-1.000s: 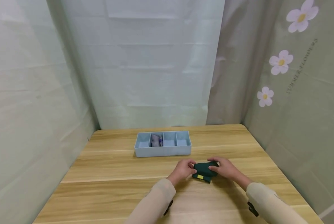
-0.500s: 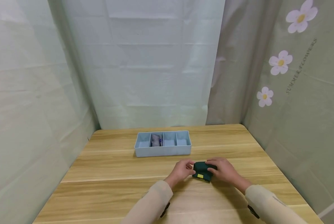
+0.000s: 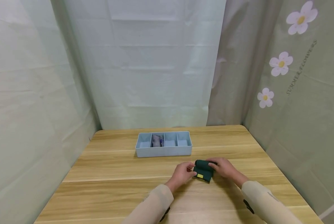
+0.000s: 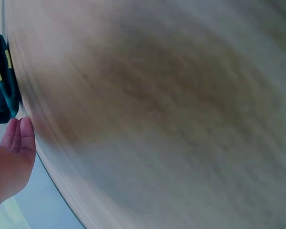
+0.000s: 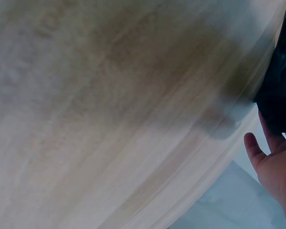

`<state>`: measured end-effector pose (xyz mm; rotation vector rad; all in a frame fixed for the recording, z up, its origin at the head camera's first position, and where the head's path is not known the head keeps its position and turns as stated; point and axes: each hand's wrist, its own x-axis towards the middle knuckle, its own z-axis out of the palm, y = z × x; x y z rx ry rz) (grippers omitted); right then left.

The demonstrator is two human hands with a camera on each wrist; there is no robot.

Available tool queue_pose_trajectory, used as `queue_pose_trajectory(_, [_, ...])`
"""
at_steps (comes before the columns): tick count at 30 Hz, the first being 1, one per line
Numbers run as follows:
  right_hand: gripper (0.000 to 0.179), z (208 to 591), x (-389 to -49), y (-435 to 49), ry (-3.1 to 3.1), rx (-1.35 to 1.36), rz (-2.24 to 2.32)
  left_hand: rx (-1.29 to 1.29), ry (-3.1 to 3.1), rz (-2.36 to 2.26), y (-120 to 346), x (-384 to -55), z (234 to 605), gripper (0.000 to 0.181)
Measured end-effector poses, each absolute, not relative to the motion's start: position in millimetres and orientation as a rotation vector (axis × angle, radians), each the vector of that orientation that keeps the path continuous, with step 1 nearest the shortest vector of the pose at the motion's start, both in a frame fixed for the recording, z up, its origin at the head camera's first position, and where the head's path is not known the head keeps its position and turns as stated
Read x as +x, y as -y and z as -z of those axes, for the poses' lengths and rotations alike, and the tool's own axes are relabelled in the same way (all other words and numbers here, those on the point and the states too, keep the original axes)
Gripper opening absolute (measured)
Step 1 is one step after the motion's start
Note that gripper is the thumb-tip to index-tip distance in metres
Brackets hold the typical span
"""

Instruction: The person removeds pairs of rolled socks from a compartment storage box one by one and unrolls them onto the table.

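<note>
Head view: a person's right hand [image 3: 225,168] grips one end of a dark green cloth [image 3: 203,169], thumb over the near side, while the left hand [image 3: 181,173] touches the opposite edge; whether its fingers pinch the fabric cannot be told. The cloth lies on the person's side of a blue-grey divided tray [image 3: 163,151], just beyond the line of its right end. Its far part forms a plump roll; the flap farthest from the tray lies flatter and bears a yellow label [image 3: 200,176]. Layered edges with two yellow strips show at the left wrist.

Wood of the table [image 3: 105,174] separates tray and cloth, and runs past both tray ends to the side edges. The tray's second compartment from the left holds a grey bundle [image 3: 156,141] and, right of it, a slim purple item [image 3: 161,141]. Behind the tray hangs a pale curtain [image 3: 155,74]; right of it, a flowered curtain [image 3: 304,124].
</note>
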<state>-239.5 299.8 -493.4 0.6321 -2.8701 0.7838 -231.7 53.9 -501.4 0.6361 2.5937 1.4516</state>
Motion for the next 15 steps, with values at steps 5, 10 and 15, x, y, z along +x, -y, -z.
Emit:
queue_pose_trajectory(5, [0.029,492.8,-242.2,-299.5,2.894,0.619,-0.823,0.708,-2.645,-1.424,-55.6,-230.3,504.1,0.025])
queue_pose_trajectory(10, [0.028,491.1,-245.8,-300.7,2.912,0.597,-0.887,0.823,-2.767,-1.273,-58.4,-229.8,507.8,0.024])
queue_pose_trajectory(15, [0.028,490.1,-248.9,-301.6,2.909,0.606,-0.875,1.031,-2.931,-0.961,-61.2,-229.6,509.7,0.022])
